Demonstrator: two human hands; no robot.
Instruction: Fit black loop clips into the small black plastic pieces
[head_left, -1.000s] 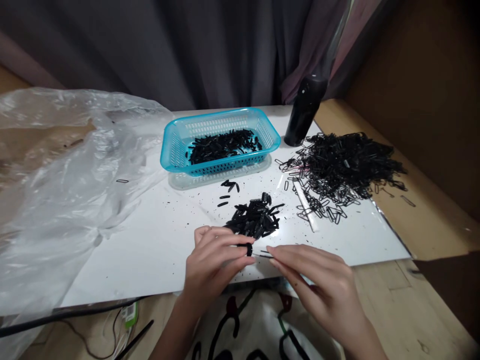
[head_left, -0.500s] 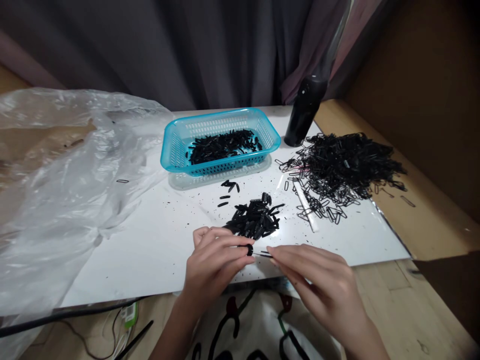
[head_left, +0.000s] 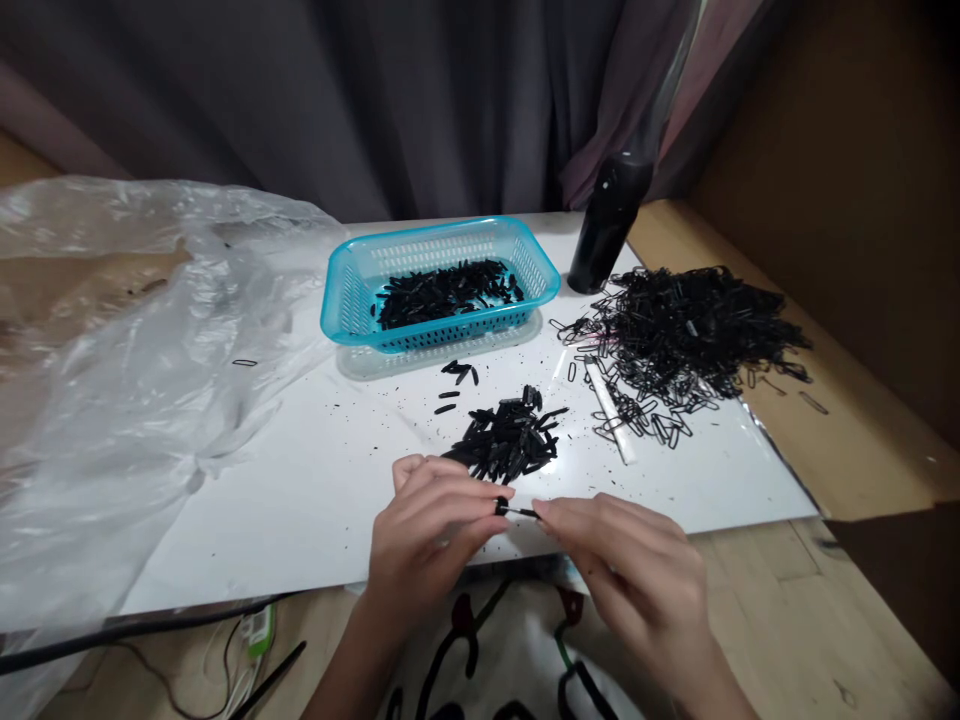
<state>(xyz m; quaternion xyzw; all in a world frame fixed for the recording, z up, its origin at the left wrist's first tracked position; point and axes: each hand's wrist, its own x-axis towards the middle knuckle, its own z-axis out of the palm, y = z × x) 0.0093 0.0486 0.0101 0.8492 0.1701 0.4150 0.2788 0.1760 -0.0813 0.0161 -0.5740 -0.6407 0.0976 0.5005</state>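
Note:
My left hand (head_left: 427, 525) is closed in a pinch on a small black round-ended piece (head_left: 502, 506). A short, thin, silvery tip sticks out of it to the right. With thumb and fingertips together, my right hand (head_left: 634, 555) pinches a thin black loop (head_left: 528, 513) at the end of that tip. Whether the loop sits around the tip or only touches it I cannot tell. Just beyond my fingers lies a heap of short black strips (head_left: 510, 437). Farther right spreads a large tangled pile of narrow black loops (head_left: 690, 325).
A blue basket (head_left: 442, 337) at the back holds more black strips. Right of it stands a dark bottle-shaped object (head_left: 611, 220). A white stick (head_left: 611, 412) lies beside the loop pile. Clear plastic sheeting (head_left: 142, 400) covers the table's left side.
My right hand has shifted slightly, and the black loop's two separate strands now look drawn together at the silvery tip. My left hand keeps its pinch, nearly still.

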